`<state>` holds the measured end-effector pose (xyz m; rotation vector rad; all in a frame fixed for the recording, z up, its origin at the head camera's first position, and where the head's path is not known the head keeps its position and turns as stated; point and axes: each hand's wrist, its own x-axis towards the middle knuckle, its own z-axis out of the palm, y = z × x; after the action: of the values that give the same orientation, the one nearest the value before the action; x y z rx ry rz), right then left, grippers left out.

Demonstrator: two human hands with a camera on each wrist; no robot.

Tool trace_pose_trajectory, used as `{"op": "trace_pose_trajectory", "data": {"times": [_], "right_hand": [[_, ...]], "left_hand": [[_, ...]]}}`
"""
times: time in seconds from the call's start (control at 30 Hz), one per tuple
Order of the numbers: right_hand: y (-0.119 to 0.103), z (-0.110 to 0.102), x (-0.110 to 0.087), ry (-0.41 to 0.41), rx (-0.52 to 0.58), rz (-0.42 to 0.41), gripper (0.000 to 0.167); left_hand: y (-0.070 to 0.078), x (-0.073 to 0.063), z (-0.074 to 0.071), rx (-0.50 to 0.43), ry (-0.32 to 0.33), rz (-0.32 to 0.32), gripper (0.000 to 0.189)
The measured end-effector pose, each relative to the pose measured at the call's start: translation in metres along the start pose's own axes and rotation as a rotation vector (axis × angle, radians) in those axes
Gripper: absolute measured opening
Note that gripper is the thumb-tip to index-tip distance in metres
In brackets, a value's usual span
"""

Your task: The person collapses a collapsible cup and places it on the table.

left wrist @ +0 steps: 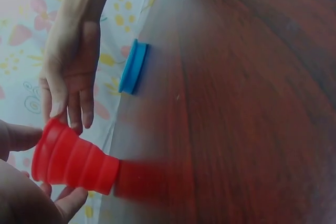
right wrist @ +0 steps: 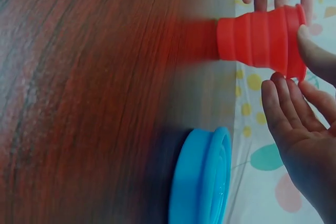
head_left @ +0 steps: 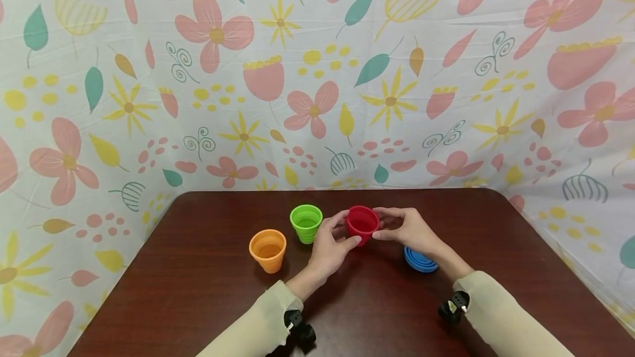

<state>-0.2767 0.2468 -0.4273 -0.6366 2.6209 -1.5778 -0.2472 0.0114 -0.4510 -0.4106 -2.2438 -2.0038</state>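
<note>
A red collapsible cup [head_left: 361, 223] stands upright and stretched out, its ringed wall showing in both wrist views, with its base right at the tabletop. From the left, my left hand [head_left: 328, 244] holds it between thumb and fingers. On the opposite side my right hand [head_left: 410, 231] pinches the rim, thumb and index finger at the edge, the other fingers extended beside the wall. Just below my right hand lies a blue collapsible cup [head_left: 420, 260], folded flat into rings; the right wrist view shows its low blue wall [right wrist: 191, 177] up close.
A green collapsible cup [head_left: 306, 226] stands extended left of the red one, close to my left hand. Farther left and nearer is an extended orange cup [head_left: 268, 252]. All are on a dark brown table [head_left: 198, 291], with a flower-patterned cloth [head_left: 317, 164] behind it.
</note>
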Motion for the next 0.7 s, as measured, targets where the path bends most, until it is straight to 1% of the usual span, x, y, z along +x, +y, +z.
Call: {"op": "trace_pose_trajectory", "data": {"times": [0.1, 0.33, 0.53, 0.7], "right_hand": [[0.004, -0.002, 0.0, -0.007, 0.004, -0.003, 0.065], [0.008, -0.004, 0.005, -0.043, 0.058, 0.014, 0.066], [0.01, -0.01, 0.006, -0.092, 0.084, 0.002, 0.064], [0.013, -0.014, 0.006, -0.138, 0.087, 0.001, 0.066]], "left_hand": [[-0.002, 0.003, 0.0, 0.0, -0.003, 0.0, 0.06], [-0.004, 0.006, -0.001, 0.038, -0.033, -0.047, 0.064], [-0.003, 0.005, -0.001, 0.064, -0.049, -0.042, 0.067], [-0.005, 0.005, -0.002, 0.096, -0.085, -0.049, 0.071]]}}
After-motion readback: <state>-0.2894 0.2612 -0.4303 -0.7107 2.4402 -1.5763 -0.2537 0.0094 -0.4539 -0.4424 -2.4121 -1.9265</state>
